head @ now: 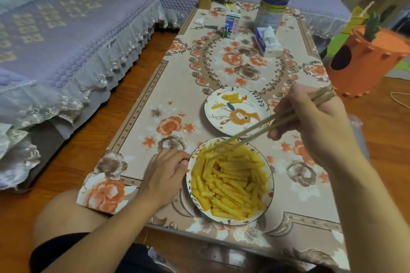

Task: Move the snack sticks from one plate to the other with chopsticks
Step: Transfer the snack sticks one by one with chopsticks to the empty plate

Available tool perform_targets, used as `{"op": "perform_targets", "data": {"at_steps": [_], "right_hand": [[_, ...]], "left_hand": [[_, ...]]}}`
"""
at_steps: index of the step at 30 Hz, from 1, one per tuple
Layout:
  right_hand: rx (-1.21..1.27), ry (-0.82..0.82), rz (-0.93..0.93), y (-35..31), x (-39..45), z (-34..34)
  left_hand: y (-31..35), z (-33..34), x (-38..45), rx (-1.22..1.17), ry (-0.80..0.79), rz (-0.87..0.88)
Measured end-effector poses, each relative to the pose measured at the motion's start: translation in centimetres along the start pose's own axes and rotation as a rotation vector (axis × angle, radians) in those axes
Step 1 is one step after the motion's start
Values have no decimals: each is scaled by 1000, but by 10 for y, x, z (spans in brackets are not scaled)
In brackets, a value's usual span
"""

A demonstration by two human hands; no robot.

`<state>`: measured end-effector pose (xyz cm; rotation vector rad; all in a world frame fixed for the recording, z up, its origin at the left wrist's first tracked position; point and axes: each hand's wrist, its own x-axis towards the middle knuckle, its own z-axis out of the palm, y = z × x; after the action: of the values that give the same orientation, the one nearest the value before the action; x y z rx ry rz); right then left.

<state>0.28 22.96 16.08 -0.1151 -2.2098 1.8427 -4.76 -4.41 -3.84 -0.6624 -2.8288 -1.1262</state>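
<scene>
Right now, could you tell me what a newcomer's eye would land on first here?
Likely the near plate heaped with yellow snack sticks, close to the table's front edge. The right hand holds chopsticks with tips in the pile, while the left hand touches its rim. Just beyond, the far plate holds only a few sticks.

A low table [221, 68] (floral cloth) stands on a wooden floor [93, 139] beside a lavender-covered sofa [66, 29].
</scene>
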Motion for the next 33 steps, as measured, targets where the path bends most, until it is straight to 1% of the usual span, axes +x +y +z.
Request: {"op": "perform_targets", "data": {"at_steps": [3,9,11,14,16,18,23,27,30,32,33], "right_hand": [[-83,-109,-37,-2,-10,3],[-210,-184,-58,-7,-6,-2],[-241,-162,-83,-14,0,-7],[-241,-13,-91,-13,18,-12],[-211,106,-49,2,37,-6],[-199,169,16,25,56,7],[-252,174,51,69,85,38],[-239,213,94,74,97,40],[-242,216,73,62,90,32],[-182,153,47,43,79,20],[-139,87,27,31,71,13]], "left_hand": [[1,0,0,-17,7,-3],[-1,0,0,-20,1,-2],[0,0,0,-20,-5,-3],[0,0,0,-14,-8,2],[0,0,0,-15,-9,5],[-1,0,0,-13,-8,6],[-3,0,0,-2,-3,4],[0,-1,1,-4,-4,-1],[-1,-1,0,-12,-3,-10],[-2,-1,0,-17,-3,-10],[-2,-1,0,-19,-3,-7]]}}
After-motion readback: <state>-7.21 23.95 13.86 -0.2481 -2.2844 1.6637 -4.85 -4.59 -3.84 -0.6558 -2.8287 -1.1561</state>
